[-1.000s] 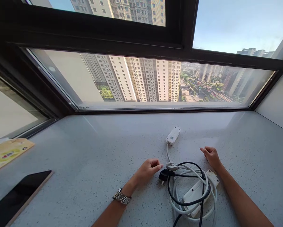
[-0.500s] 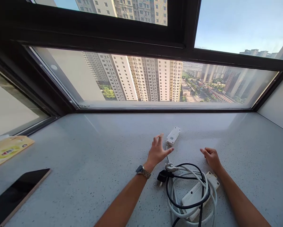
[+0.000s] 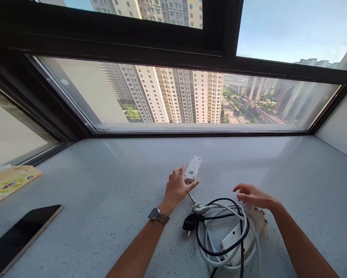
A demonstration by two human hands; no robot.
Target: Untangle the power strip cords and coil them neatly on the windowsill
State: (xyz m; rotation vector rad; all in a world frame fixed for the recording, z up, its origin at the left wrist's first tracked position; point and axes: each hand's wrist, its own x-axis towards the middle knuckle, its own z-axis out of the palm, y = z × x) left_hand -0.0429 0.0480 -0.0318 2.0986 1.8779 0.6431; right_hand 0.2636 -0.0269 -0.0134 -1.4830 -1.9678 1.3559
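Observation:
My left hand [image 3: 176, 188], with a watch [image 3: 158, 215] at the wrist, holds the near end of a small white power strip [image 3: 193, 168], fingers along its left side and thumb by the cable end. A white plug [image 3: 200, 209] and a black plug [image 3: 193, 222] lie just nearer to me. Beside them, loosely coiled white and black cables [image 3: 219, 253] lie over a larger white power strip [image 3: 233, 238]. My right hand [image 3: 253, 195] hovers at the far side of this coil, holding nothing, its fingers bent and parted from the thumb.
A speckled pale sill [image 3: 109, 216] carries everything. At the left lie a dark-screened phone [image 3: 22, 235] and a yellow packet [image 3: 12, 184]. The dark window frame [image 3: 190, 134] bounds the sill at the back, and a white wall [image 3: 338, 119] at the right.
The small power strip has shifted left with my left hand and turned more upright in view. My right hand has unclenched and moved left. The plugs have slid left.

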